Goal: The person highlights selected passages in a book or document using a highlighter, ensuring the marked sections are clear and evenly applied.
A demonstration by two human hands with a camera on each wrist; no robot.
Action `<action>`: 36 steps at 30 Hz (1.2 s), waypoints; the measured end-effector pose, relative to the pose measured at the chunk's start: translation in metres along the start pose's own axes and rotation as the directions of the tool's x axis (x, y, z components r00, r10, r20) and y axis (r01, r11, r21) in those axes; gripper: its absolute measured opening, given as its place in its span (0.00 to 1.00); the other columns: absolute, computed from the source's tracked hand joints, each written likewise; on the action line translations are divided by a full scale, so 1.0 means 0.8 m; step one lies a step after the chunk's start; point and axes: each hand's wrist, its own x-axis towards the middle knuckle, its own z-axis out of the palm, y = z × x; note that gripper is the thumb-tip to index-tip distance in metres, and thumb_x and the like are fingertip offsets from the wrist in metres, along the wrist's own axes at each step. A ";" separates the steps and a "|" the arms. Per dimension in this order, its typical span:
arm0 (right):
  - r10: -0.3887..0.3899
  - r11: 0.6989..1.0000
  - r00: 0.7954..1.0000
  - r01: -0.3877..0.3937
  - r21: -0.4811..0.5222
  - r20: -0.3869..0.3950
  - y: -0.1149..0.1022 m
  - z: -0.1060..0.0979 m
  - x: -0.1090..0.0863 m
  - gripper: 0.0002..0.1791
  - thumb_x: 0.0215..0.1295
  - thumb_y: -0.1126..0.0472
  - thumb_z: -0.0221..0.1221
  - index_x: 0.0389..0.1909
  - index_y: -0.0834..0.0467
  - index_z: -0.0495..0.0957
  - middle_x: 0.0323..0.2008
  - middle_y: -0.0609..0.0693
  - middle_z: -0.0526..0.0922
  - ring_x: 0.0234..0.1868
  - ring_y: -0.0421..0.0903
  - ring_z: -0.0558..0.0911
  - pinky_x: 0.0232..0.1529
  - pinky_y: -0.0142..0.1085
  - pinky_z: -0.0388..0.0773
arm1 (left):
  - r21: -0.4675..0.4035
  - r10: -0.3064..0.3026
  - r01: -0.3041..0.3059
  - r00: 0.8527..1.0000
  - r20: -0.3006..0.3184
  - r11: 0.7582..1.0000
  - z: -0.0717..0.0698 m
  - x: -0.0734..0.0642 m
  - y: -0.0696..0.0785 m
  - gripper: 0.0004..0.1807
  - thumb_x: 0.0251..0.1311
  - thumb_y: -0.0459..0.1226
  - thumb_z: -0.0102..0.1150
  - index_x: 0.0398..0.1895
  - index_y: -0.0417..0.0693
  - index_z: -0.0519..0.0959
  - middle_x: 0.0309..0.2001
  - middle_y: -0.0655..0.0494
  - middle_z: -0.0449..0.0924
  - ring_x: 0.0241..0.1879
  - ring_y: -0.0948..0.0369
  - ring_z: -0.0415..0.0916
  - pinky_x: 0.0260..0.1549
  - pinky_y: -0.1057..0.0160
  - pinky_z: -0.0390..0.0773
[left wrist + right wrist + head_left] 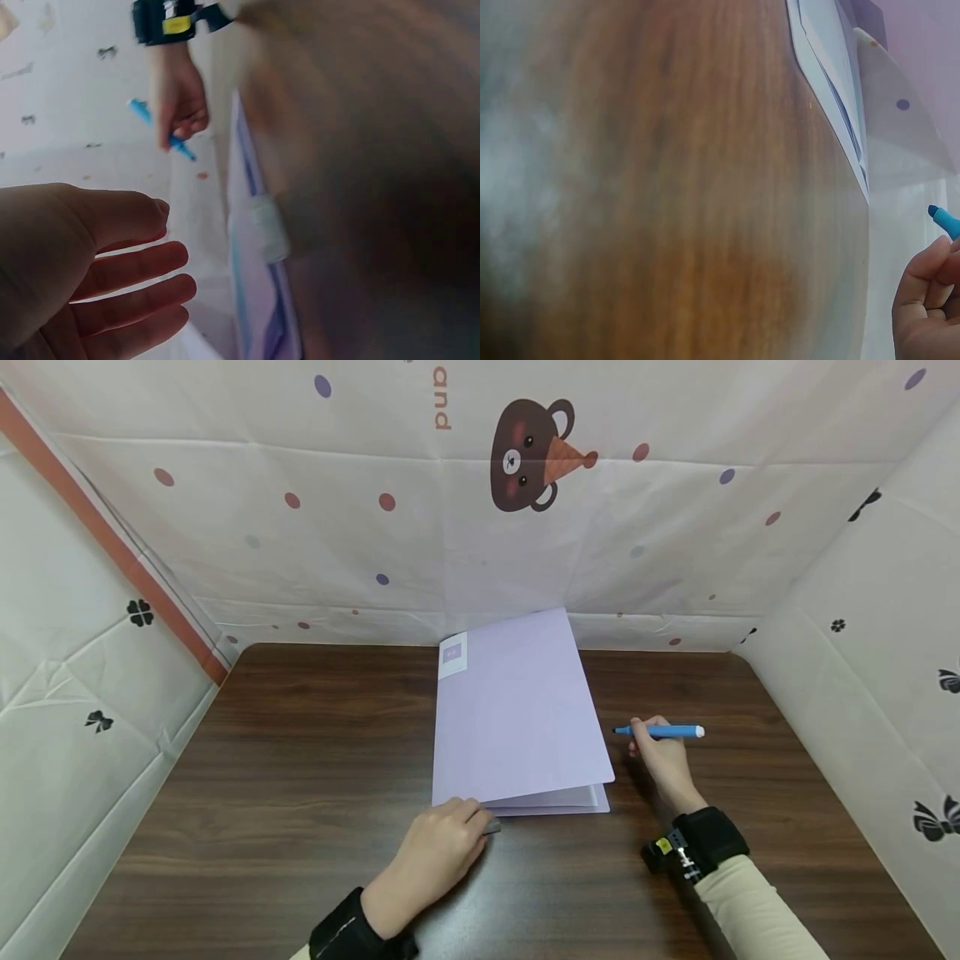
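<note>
A light purple folder point(517, 710) lies on the table, its front cover slightly raised at the lower right, with pale sheets point(573, 797) showing inside. My left hand point(442, 843) is at the folder's lower left corner. In the left wrist view its fingers point(139, 300) are loosely extended and the thumb stands apart, with nothing between them. A small greyish block point(268, 229) sits by the folder's edge; in the head view the left hand mostly hides it. Right of the folder, my right hand point(663, 760) pinches a blue marker point(678, 731), its dark tip pointing left.
The brown wood-grain table point(300, 777) ends at a white back sheet point(337, 543) printed with dots and a bear. White side sheets point(862, 652) stand on the left and right. The folder's top edge reaches the back sheet. Each wrist wears a black band.
</note>
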 end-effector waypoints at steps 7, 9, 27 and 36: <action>0.006 1.000 1.000 -0.006 0.003 0.006 -0.001 0.000 -0.001 0.20 0.66 0.45 0.49 0.32 0.60 0.67 0.21 0.41 0.74 0.24 0.34 0.75 0.30 0.28 0.77 | 0.098 0.055 -0.054 0.998 -0.006 0.994 0.023 -0.004 0.007 0.06 0.45 0.33 0.63 0.29 0.47 0.82 0.28 0.60 0.79 0.26 0.65 0.75 0.23 0.69 0.76; 0.003 1.000 1.000 -0.003 0.009 0.007 -0.002 0.000 -0.002 0.20 0.66 0.46 0.49 0.32 0.60 0.67 0.21 0.41 0.74 0.24 0.34 0.76 0.30 0.27 0.77 | 0.142 0.071 -0.072 0.997 0.010 0.987 0.026 -0.003 0.008 0.05 0.47 0.32 0.60 0.29 0.47 0.82 0.28 0.59 0.79 0.26 0.65 0.75 0.21 0.69 0.75; 0.016 1.000 1.000 -0.016 -0.002 0.004 -0.002 -0.002 -0.004 0.21 0.66 0.45 0.48 0.31 0.61 0.68 0.21 0.41 0.74 0.25 0.35 0.76 0.31 0.28 0.77 | 0.250 0.049 -0.067 0.996 0.078 0.966 0.042 0.003 0.013 0.05 0.45 0.31 0.61 0.18 0.49 0.77 0.19 0.61 0.73 0.18 0.66 0.71 0.10 0.72 0.67; 0.008 1.000 1.000 -0.008 0.001 0.009 -0.001 -0.003 -0.005 0.21 0.67 0.45 0.48 0.31 0.61 0.68 0.21 0.41 0.74 0.25 0.35 0.76 0.30 0.28 0.76 | 0.248 0.013 -0.048 0.990 0.141 0.968 0.040 0.005 0.014 0.10 0.44 0.30 0.63 0.13 0.49 0.74 0.16 0.60 0.72 0.15 0.67 0.68 0.07 0.72 0.64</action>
